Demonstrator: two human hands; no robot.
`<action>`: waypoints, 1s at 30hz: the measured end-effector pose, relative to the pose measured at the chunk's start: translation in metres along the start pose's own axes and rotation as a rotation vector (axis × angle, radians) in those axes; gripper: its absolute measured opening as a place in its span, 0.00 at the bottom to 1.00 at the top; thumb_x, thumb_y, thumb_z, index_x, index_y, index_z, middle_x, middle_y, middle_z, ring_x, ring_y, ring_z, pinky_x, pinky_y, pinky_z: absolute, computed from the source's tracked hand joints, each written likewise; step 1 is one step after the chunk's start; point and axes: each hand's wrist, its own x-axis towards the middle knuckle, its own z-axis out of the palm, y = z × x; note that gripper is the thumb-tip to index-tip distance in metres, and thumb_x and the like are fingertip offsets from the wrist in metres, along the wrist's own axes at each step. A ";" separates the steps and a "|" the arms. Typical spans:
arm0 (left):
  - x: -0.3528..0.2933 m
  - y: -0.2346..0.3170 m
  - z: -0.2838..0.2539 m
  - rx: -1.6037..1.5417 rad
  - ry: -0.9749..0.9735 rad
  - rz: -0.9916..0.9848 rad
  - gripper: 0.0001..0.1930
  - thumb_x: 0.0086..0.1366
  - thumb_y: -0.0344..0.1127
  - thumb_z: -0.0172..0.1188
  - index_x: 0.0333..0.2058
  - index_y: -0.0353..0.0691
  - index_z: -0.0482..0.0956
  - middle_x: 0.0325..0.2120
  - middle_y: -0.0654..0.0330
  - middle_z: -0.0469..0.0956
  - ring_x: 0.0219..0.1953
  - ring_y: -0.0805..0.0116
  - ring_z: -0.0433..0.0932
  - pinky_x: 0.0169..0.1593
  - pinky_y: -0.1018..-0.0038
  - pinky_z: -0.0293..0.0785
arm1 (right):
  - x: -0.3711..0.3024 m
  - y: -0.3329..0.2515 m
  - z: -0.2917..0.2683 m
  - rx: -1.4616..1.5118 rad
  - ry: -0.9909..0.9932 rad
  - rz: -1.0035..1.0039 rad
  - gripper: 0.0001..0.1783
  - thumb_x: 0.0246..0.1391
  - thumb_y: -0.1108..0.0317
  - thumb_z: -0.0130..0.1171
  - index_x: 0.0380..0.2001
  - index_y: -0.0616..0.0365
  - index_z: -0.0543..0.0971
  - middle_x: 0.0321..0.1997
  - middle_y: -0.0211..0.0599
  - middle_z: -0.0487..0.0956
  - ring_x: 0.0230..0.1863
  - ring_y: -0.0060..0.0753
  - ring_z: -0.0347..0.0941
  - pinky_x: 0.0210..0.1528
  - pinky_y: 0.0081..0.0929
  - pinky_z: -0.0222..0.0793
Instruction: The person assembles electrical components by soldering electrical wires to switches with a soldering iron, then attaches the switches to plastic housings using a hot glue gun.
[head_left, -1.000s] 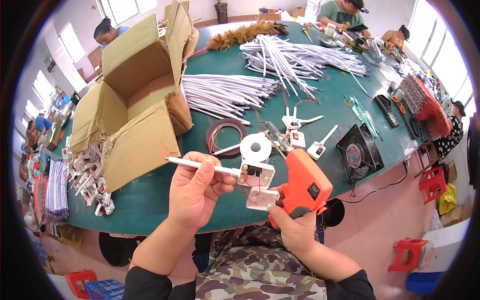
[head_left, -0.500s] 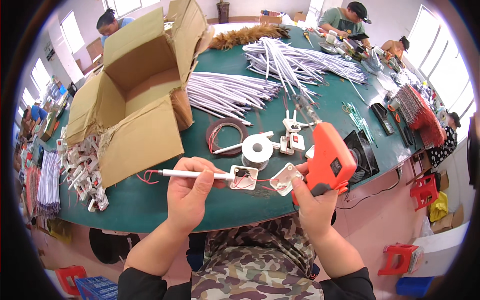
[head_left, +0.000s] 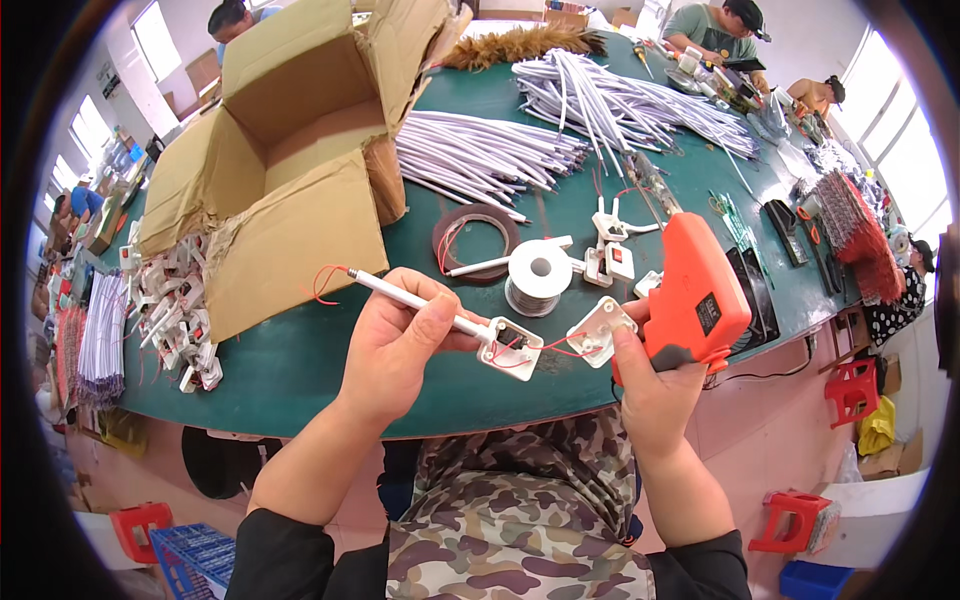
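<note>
My left hand (head_left: 390, 365) is closed around a white tube (head_left: 385, 290), with thumb and fingers pinching it. Thin red wires stick out of the tube's far-left end. At its other end sits a small white open switch housing (head_left: 513, 350), a dark part and red wires inside. Red wires run across to a second white housing half (head_left: 597, 328), held at its edge by the thumb of my right hand (head_left: 660, 400). That same hand grips an orange soldering gun (head_left: 697, 290), its metal tip pointing up and away over the table. The gun hides most of my right fingers.
Beyond my hands stand a solder spool (head_left: 541, 268), a brown tape roll (head_left: 476, 222) and wired white switch boxes (head_left: 610, 255). An open cardboard box (head_left: 300, 260) fills the left, beside piled white switches (head_left: 175, 315). Bundled white tubes (head_left: 480, 155) lie farther back. Co-workers sit around the table.
The tube in my left hand has tilted, its wired end now higher and its housing end lower. The whole view has shifted, so the table things appear farther right and up.
</note>
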 end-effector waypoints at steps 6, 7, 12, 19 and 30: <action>0.000 -0.001 -0.002 -0.048 0.009 0.011 0.07 0.72 0.34 0.52 0.39 0.37 0.67 0.35 0.53 0.79 0.41 0.66 0.82 0.45 0.70 0.82 | -0.004 0.000 0.000 0.028 -0.004 0.016 0.14 0.53 0.82 0.57 0.43 0.63 0.70 0.37 0.29 0.73 0.34 0.15 0.66 0.38 0.18 0.63; 0.000 -0.001 -0.001 -0.048 0.008 0.011 0.07 0.72 0.34 0.52 0.39 0.37 0.67 0.35 0.53 0.79 0.41 0.66 0.82 0.45 0.70 0.82 | -0.005 0.001 -0.001 0.029 -0.003 0.018 0.14 0.53 0.82 0.58 0.43 0.63 0.70 0.37 0.29 0.74 0.34 0.15 0.67 0.38 0.17 0.63; 0.000 -0.003 -0.001 -0.023 0.009 0.005 0.07 0.72 0.34 0.50 0.38 0.38 0.64 0.34 0.59 0.73 0.41 0.61 0.82 0.40 0.72 0.83 | -0.007 0.006 -0.005 -0.016 0.002 -0.005 0.16 0.52 0.81 0.59 0.44 0.63 0.70 0.39 0.30 0.74 0.35 0.17 0.67 0.40 0.18 0.64; 0.000 -0.007 -0.002 -0.094 0.013 -0.034 0.06 0.72 0.35 0.51 0.38 0.39 0.66 0.34 0.58 0.75 0.41 0.60 0.82 0.42 0.68 0.83 | -0.008 0.005 -0.009 -0.022 0.007 -0.008 0.17 0.52 0.81 0.59 0.45 0.63 0.70 0.39 0.31 0.74 0.36 0.18 0.69 0.42 0.20 0.66; -0.022 -0.026 -0.013 -0.283 0.065 -0.241 0.06 0.71 0.35 0.51 0.40 0.40 0.68 0.37 0.55 0.77 0.41 0.62 0.81 0.42 0.68 0.82 | -0.019 0.011 -0.011 0.008 -0.012 0.027 0.19 0.53 0.81 0.59 0.47 0.64 0.69 0.40 0.32 0.74 0.37 0.19 0.69 0.43 0.21 0.67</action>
